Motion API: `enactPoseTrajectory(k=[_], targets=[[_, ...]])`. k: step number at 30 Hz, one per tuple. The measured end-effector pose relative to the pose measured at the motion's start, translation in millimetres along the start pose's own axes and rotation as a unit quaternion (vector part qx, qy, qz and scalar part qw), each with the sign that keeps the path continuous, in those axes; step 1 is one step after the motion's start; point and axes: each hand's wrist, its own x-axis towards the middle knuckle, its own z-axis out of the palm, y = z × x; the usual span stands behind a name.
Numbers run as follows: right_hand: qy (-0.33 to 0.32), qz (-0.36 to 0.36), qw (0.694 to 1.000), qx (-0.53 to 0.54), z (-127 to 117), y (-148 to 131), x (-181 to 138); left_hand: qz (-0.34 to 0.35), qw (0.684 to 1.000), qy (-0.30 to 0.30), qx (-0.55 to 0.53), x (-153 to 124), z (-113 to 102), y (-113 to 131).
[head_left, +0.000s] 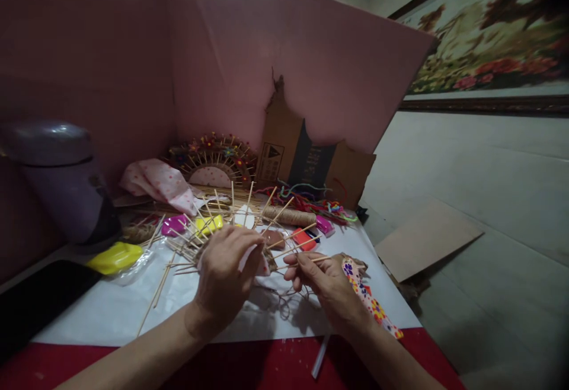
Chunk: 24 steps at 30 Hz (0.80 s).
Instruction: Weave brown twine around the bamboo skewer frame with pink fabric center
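Observation:
A half-round craft piece with thin wooden skewers fanning out from its edge stands in front of me. My left hand is closed over its middle and hides much of its pale fabric centre. At its right side my right hand pinches one skewer between thumb and fingers. Whether the fingertips also hold twine cannot be made out. Loose thin twine curls on the white sheet below the hands. Beside my right wrist lies a pink strip with colourful flower shapes.
A purple bottle and a dark flat object stand left. Yellow clay packs, a twine roll and coloured pipe cleaners lie about. Behind are a finished-looking fan piece and torn cardboard. The table's right edge drops off.

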Motion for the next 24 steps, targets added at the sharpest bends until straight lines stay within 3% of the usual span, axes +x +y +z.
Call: enactPoseTrajectory(k=[3, 9, 16, 20, 24], targets=[[-0.012, -0.009, 1.000, -0.011, 0, -1, 0, 0.022, 0.998, -0.038, -0.040, -4, 5, 4], [-0.033, -0.017, 0.999, -0.023, 2, -2, -2, -0.012, 0.995, -0.091, -0.035, -9, 10, 10], [-0.023, -0.001, 0.999, -0.043, 3, -2, -3, -0.013, 0.982, -0.175, 0.068, -6, 6, 16], [-0.035, 0.018, 0.999, -0.028, 3, -4, -4, 0.021, 0.973, -0.190, 0.132, -7, 6, 16], [-0.034, 0.019, 0.999, -0.030, 3, -4, -6, 0.023, 0.977, -0.167, 0.131, -10, 8, 14]])
